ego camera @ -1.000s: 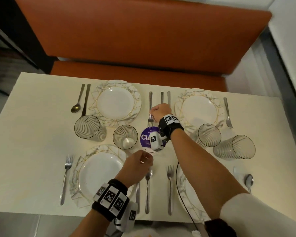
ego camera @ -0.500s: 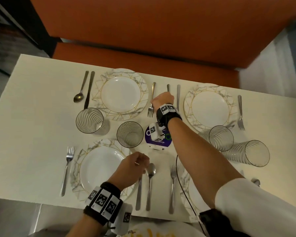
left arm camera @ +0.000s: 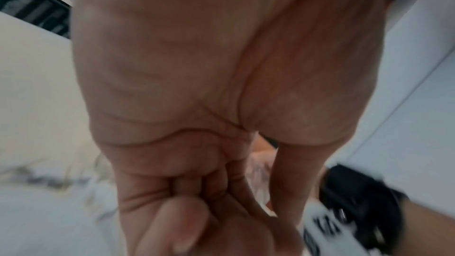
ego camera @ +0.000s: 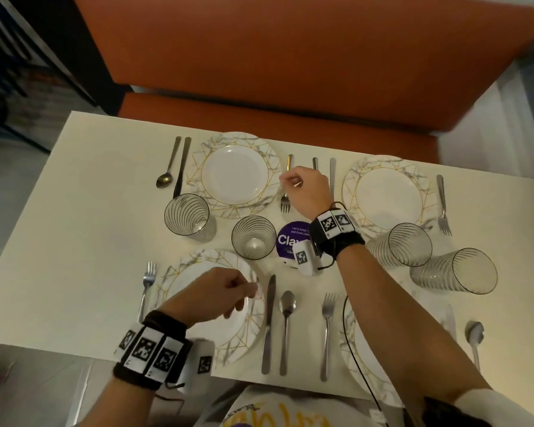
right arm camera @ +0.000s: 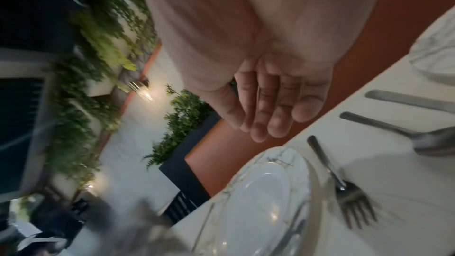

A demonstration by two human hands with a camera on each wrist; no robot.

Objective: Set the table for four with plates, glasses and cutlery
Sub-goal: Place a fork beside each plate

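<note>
My right hand [ego camera: 290, 183] hovers beside the far-left plate [ego camera: 235, 175], just above a fork [ego camera: 285, 204] lying along the plate's right rim. In the right wrist view its fingers [right arm camera: 261, 116] are straight and hold nothing; the fork [right arm camera: 344, 192] lies flat beneath them, next to the plate [right arm camera: 258, 192]. My left hand [ego camera: 244, 291] is over the near-left plate [ego camera: 195, 266]. Its fingers [left arm camera: 216, 188] are curled into the palm around nothing. A knife [ego camera: 269, 322] and spoon [ego camera: 286, 322] lie just right of that plate.
Ribbed glasses [ego camera: 187, 214] [ego camera: 253, 237] [ego camera: 410, 245] [ego camera: 453, 271] stand mid-table around a purple round sticker [ego camera: 290, 241]. The far-right plate [ego camera: 389, 192] has a fork [ego camera: 443, 204] beside it. My right arm covers most of the near-right plate [ego camera: 349, 334]. An orange bench [ego camera: 290, 124] runs behind the table.
The right hand slid the fork left against the far-left plate and let it go. The left hand drew back from the knife and spoon to above the near-left plate.
</note>
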